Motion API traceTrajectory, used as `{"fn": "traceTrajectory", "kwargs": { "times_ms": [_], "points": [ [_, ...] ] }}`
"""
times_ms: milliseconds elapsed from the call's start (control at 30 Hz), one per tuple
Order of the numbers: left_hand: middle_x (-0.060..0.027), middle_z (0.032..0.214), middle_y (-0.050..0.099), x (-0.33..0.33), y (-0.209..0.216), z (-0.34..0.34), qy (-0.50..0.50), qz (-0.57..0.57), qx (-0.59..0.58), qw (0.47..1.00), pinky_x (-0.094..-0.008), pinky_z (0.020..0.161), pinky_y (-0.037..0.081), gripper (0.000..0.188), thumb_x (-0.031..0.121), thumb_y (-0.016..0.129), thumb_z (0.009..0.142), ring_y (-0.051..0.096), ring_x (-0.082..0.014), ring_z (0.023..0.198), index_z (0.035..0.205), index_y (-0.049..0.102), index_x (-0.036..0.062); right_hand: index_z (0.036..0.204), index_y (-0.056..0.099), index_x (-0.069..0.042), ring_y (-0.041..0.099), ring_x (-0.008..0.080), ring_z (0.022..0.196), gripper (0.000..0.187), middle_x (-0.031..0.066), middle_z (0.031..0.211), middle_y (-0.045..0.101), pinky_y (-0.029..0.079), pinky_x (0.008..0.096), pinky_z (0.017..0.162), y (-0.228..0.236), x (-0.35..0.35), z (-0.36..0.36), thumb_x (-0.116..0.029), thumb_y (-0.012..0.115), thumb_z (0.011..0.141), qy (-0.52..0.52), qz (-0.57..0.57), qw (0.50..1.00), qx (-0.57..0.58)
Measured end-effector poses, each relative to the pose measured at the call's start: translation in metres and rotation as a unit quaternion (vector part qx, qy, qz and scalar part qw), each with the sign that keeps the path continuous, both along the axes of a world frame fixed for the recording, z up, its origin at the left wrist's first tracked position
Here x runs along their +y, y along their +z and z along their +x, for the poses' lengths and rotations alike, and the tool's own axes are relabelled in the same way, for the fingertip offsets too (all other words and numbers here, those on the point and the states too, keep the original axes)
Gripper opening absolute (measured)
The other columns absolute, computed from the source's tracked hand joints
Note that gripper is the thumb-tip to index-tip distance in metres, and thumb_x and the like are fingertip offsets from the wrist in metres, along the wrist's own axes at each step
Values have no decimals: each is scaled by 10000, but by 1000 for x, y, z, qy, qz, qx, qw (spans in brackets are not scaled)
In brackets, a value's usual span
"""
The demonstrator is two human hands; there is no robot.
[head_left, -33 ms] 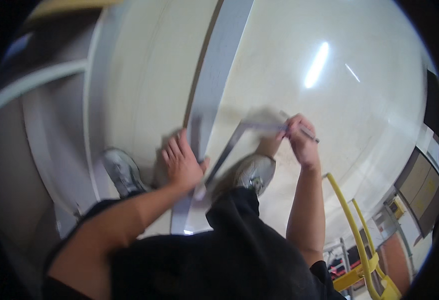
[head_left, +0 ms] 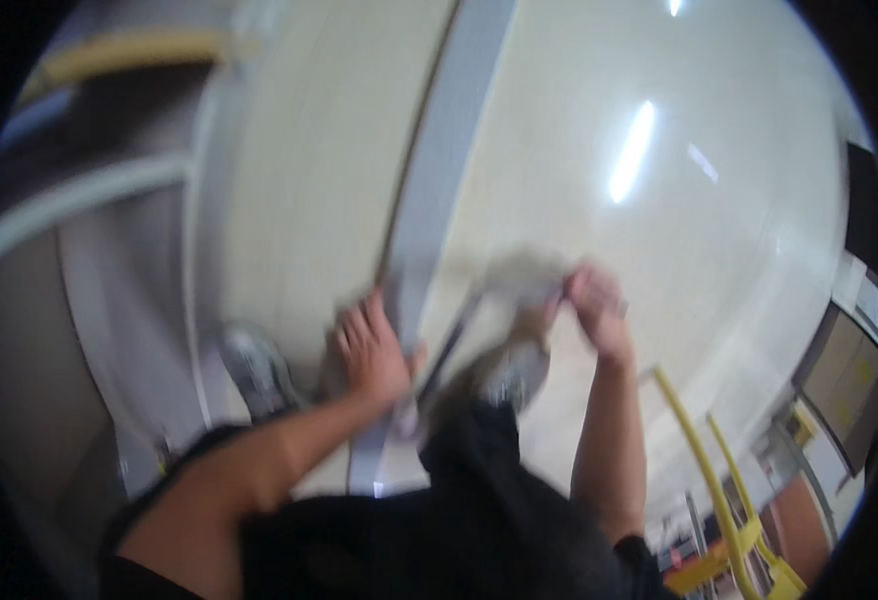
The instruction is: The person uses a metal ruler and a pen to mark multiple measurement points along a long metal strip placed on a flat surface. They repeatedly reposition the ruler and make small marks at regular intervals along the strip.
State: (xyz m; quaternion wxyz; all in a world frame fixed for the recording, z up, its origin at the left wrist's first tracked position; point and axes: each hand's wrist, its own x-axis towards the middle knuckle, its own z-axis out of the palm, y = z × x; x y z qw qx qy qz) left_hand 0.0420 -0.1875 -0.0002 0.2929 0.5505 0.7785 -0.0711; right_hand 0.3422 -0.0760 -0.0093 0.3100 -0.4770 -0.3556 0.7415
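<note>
My left hand (head_left: 374, 350) lies on the edge of a long grey strip (head_left: 429, 170), its fingers stretched out and the thumb apart. My right hand (head_left: 599, 305), smeared by motion, is closed on one end of a bent metal bar (head_left: 449, 340). From that hand the bar runs left to a corner. It then slants down toward a pale end beside the strip, near my left wrist. What kind of tool it is does not show clearly. A brownish piece (head_left: 533, 323), too blurred to name, lies between my right shoe and right hand.
Glossy cream panels (head_left: 559, 200) lie on both sides of the strip. My grey shoes, the left (head_left: 257, 370) and the right (head_left: 514, 372), stand apart. Yellow rails (head_left: 699, 450) rise at lower right. At far left are a pale curved bar (head_left: 79, 200) and a yellow one (head_left: 139, 50).
The whole view has shifted, so hands, shoes and strip appear slightly lower. My right hand and the bar look more blurred. Left hand stays on the strip; right hand stays closed on the bar.
</note>
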Motion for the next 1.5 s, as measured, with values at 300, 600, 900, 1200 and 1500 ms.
{"fn": "traceTrajectory", "kwargs": {
  "times_ms": [300,600,900,1200,1500],
  "points": [
    [-247,1290,469,10,-18,-3,-32,12,-68,997,-556,1090,262,1015,452,782,767,456,-416,1259,1494,261,-28,930,657,-5,714,221,816,164,99,850,702,547,348,794,33,15,-41,-163,678,969,84,-84,992,49],
    [-201,1267,507,183,-26,18,-85,209,-48,973,-502,1022,351,1043,376,825,749,535,-350,1177,1552,258,27,959,666,-11,678,164,860,163,76,878,712,521,304,818,13,22,-58,-164,634,1003,84,-61,993,48],
    [-211,1345,428,107,-14,-11,18,74,-116,990,-525,1051,331,1062,335,827,753,443,-394,1264,1571,200,76,879,614,-27,696,214,796,159,89,835,679,535,330,780,6,10,-63,-138,628,991,61,-73,995,14],
    [-228,1174,521,83,-46,-24,42,222,-173,959,-516,920,430,449,254,618,955,553,-437,1053,1342,471,81,894,642,-21,658,160,725,242,73,781,684,513,296,709,-7,12,-58,-216,596,1030,10,-60,997,-45],
    [-128,1108,561,140,-39,-20,125,203,-272,932,-474,886,447,334,294,670,942,576,-319,1044,1133,505,76,876,638,-4,648,149,699,267,65,766,665,525,281,672,-17,62,-66,-223,611,1026,-104,-6,984,-145]
  ]
}}
